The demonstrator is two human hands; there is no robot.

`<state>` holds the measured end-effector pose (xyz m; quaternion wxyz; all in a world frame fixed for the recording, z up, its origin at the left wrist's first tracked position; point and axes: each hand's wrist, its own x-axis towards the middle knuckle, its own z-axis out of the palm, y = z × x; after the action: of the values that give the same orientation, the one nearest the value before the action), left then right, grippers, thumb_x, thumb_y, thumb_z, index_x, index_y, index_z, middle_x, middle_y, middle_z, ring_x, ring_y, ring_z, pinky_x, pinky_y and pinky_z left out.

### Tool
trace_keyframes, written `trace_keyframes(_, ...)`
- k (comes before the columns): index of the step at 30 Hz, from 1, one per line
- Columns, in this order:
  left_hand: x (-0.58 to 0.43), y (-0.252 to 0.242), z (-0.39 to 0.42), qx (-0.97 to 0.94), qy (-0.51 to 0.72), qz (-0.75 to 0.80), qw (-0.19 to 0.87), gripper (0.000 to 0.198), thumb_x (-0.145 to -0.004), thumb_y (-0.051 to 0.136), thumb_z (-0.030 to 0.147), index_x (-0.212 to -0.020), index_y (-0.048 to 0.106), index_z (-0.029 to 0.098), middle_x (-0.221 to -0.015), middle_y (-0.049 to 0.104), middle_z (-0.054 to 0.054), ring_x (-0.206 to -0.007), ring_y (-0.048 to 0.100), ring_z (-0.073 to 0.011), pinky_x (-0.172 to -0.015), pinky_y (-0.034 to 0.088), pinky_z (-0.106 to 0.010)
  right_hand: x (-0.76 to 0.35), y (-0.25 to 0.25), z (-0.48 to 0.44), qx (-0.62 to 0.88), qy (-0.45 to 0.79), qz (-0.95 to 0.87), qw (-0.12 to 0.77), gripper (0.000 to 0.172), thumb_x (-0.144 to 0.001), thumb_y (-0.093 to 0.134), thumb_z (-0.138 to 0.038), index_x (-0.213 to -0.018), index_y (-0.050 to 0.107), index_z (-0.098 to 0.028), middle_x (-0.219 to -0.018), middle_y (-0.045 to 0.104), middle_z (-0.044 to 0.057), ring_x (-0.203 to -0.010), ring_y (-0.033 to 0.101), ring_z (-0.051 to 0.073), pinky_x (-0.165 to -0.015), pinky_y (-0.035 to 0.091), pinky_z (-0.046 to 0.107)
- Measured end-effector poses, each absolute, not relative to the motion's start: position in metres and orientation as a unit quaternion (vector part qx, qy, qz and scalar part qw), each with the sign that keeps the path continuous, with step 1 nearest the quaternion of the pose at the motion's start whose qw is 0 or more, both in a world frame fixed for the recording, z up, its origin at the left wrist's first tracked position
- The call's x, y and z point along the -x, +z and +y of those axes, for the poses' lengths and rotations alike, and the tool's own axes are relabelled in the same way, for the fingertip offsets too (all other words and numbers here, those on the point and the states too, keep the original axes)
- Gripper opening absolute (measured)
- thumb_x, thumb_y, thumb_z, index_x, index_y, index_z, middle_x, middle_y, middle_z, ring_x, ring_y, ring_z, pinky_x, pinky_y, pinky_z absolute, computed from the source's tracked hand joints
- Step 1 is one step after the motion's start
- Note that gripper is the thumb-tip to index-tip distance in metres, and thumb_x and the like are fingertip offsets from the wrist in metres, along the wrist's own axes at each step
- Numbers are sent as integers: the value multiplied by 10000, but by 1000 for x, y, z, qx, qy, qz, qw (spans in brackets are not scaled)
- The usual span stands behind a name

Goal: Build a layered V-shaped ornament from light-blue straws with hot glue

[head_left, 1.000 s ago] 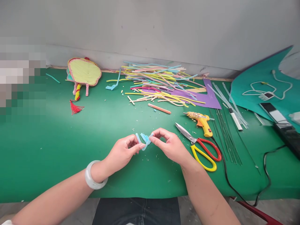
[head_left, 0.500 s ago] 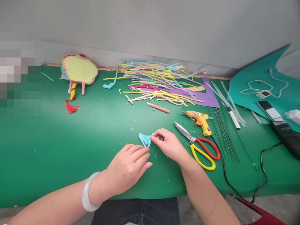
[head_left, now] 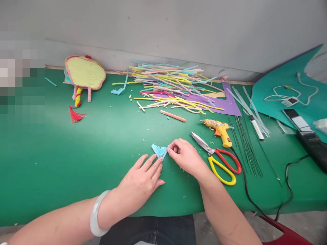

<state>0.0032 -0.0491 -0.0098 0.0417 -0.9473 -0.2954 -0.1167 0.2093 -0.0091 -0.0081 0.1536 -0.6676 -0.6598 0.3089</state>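
Observation:
A small V-shaped piece of light-blue pipe cleaners [head_left: 158, 151], bent and nested side by side, lies on the green tabletop between my hands. My left hand [head_left: 144, 178] rests palm down with its fingers spread, the fingertips touching the lower point of the V. Thumb and index finger of my right hand [head_left: 182, 154] pinch the upper right end of the piece, and the other fingers are curled in. The fingers partly cover that end. To the right of my right hand lie scissors [head_left: 213, 153] with one red and one yellow handle, blades apart.
A yellow glue gun [head_left: 218, 131] with a black cord lies beyond the scissors. Behind is a pile of coloured pipe cleaners [head_left: 168, 81]. Green wires [head_left: 246, 146], a white marker [head_left: 257, 127] and clear sticks sit right; a tasselled fan-shaped craft [head_left: 85, 73] lies back left.
My left hand's fingers have spread wider and shifted slightly. The right arm of the blue V now leans further outward, with my right hand moved a little right along with it.

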Motion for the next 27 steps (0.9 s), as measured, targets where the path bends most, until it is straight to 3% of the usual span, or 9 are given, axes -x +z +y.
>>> trace_keyframes(4, -4, -11, -49, 946, -115, -299, 45, 380, -993, 476, 365, -1193, 665, 103, -1297, 657, -111, -1178, 623, -290, -1009, 427, -460, -212, -9, -9, 672, 290, -660, 169, 49, -861, 573, -270, -881, 598, -233, -801, 587, 9, -824, 538, 194, -712, 407, 316)
trace_keyframes(7, -3, -12, -49, 948, -108, -298, 42, 391, -995, 470, 371, -1196, 664, 98, -1317, 639, -133, -1203, 610, -290, -1020, 428, -464, -214, -11, -7, 652, 309, -662, 202, 135, -887, 568, -283, -1007, 609, -236, -881, 602, 24, -886, 550, 198, -763, 434, 329)
trace_keyframes(18, -3, -12, -51, 949, -84, -300, 41, 414, -993, 469, 390, -1237, 643, 104, -1347, 616, -123, -1222, 600, -283, -1034, 419, -446, -217, -10, -6, 657, 294, -671, 177, 111, -885, 552, -285, -832, 632, -231, -837, 599, 36, -864, 553, 206, -737, 440, 335)
trace_keyframes(27, -4, -11, -51, 949, -96, -296, 48, 408, -995, 467, 365, -1228, 639, 77, -1322, 632, -146, -1210, 605, -296, -1028, 410, -464, -217, -14, -5, 663, 289, -670, 168, 73, -883, 554, -242, -827, 595, -220, -862, 593, 32, -875, 539, 203, -759, 428, 337)
